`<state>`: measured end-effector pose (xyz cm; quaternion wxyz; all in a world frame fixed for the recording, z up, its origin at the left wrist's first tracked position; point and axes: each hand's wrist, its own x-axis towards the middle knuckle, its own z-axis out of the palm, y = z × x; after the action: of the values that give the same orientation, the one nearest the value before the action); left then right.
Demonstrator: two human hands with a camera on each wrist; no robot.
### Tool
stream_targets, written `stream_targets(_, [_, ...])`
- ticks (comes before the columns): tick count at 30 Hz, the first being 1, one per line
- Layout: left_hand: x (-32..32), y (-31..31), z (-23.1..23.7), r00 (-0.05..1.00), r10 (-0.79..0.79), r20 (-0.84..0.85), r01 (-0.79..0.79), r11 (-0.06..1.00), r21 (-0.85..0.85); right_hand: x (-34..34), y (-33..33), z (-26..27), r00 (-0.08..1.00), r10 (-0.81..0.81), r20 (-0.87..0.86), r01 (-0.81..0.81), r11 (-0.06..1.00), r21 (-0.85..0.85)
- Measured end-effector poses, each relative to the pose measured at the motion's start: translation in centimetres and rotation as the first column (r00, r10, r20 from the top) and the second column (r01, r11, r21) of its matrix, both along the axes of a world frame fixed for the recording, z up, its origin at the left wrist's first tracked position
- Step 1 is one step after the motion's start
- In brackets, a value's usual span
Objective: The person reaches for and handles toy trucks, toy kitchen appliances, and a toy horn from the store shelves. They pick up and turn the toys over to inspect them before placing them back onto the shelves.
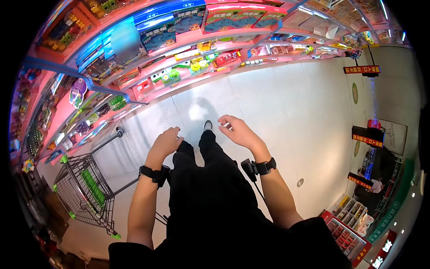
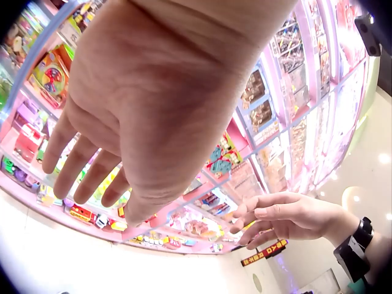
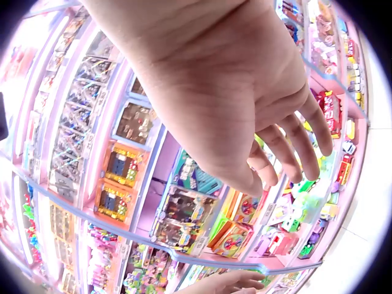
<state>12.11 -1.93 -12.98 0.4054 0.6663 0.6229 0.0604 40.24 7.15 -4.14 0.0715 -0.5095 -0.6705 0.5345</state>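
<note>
The shelves [image 1: 168, 91] were pink, edged by a blue upright [image 1: 96, 87], and the upper boxes [image 1: 156, 35] were mostly blue with pinkish-red lettering. A purple card [image 1: 78, 93] had touches of white and green. The floor [image 1: 277, 103] was off-white. The cart [image 1: 78, 208] was grey wire (with bright green on its panel [image 1: 93, 183] and corners). Red signs [image 1: 367, 136] bore yellow characters. The trousers [image 1: 197, 193] and wristbands [image 1: 267, 167] were black, the shoe [image 1: 207, 126] grey and white.
</note>
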Motion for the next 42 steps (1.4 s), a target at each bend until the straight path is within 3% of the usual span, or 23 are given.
stream_targets(4, [3.1,4.5,-1.5,0.998,0.014,0.054,-0.004,0.985,-0.173,4.0,0.5,-5.8,0.99,-0.134,-0.032,0.13,0.986,-0.104])
stream_targets(6, [4.6,6.1,-5.3,0.999,-0.017,0.031,0.022,0.983,-0.183,5.4,1.6,-10.0,0.989,-0.146,-0.021,0.143,0.983,-0.116])
stream_targets(9, [5.8,8.1,-11.2,0.999,-0.032,0.018,0.035,0.968,-0.248,5.9,4.3,-15.8,0.991,-0.107,0.082,0.126,0.953,-0.276])
stream_targets(14, [5.8,9.8,-20.1,0.992,-0.109,-0.061,0.084,0.942,-0.323,1.7,10.2,-28.5,0.997,0.066,0.026,-0.061,0.984,-0.17])
stream_targets(16, [5.4,9.0,-23.8,0.989,-0.122,-0.086,0.09,0.946,-0.312,-2.0,12.2,-31.3,0.993,0.113,0.031,-0.108,0.985,-0.133])
stream_targets(19, [5.4,9.7,-27.1,0.989,-0.115,-0.097,0.075,0.935,-0.345,-6.8,14.7,-35.2,0.977,0.175,-0.125,-0.176,0.984,-0.002])
stream_targets(22, [5.7,9.3,-30.5,0.99,-0.101,-0.098,0.057,0.924,-0.379,-10.5,15.2,-37.1,0.969,0.201,-0.14,-0.209,0.977,-0.046])
stream_targets(26, [7.0,7.2,-34.7,0.996,0.061,0.07,-0.036,0.947,-0.321,-11.7,12.4,-41.3,0.951,0.226,-0.212,-0.247,0.966,-0.075])
stream_targets(28, [7.5,6.9,-35.8,0.972,0.16,0.173,-0.101,0.945,-0.31,-11.0,10.7,-41.9,0.97,0.157,-0.184,-0.21,0.925,-0.317])
stream_targets(31, [8.0,7.1,-36.9,0.959,0.229,0.167,-0.127,0.874,-0.47,-8.9,9.4,-43.6,0.981,0.175,-0.078,-0.191,0.87,-0.454])
stream_targets(32, [8.2,7.5,-37.5,0.947,0.256,0.194,-0.133,0.862,-0.489,-8.1,9.1,-44.3,0.986,0.157,-0.063,-0.169,0.884,-0.437])
stream_targets(33, [8.4,6.5,-39.6,0.918,0.294,0.267,-0.173,0.902,-0.396,-7.2,8.7,-45.3,0.989,0.139,-0.048,-0.146,0.897,-0.417])
stream_targets(36, [8.4,7.3,-40.5,0.852,0.44,0.282,-0.285,0.843,-0.455,-6.6,9.4,-46.3,0.99,0.142,0.006,-0.131,0.928,-0.348])
stream_targets(37, [8.1,8.0,-40.6,0.81,0.504,0.298,-0.301,0.795,-0.526,-6.6,9.7,-46.6,0.989,0.145,0.023,-0.129,0.935,-0.331])
stream_targets(40, [7.1,9.4,-41.4,0.648,0.634,0.423,-0.432,0.763,-0.481,-7.3,11.3,-47.0,0.989,0.148,0.015,-0.14,0.961,-0.237])
stream_targets(42, [6.0,10.3,-42.7,0.613,0.657,0.438,-0.482,0.751,-0.451,-8.5,12.7,-47.2,0.991,0.133,-0.007,-0.132,0.977,-0.169])
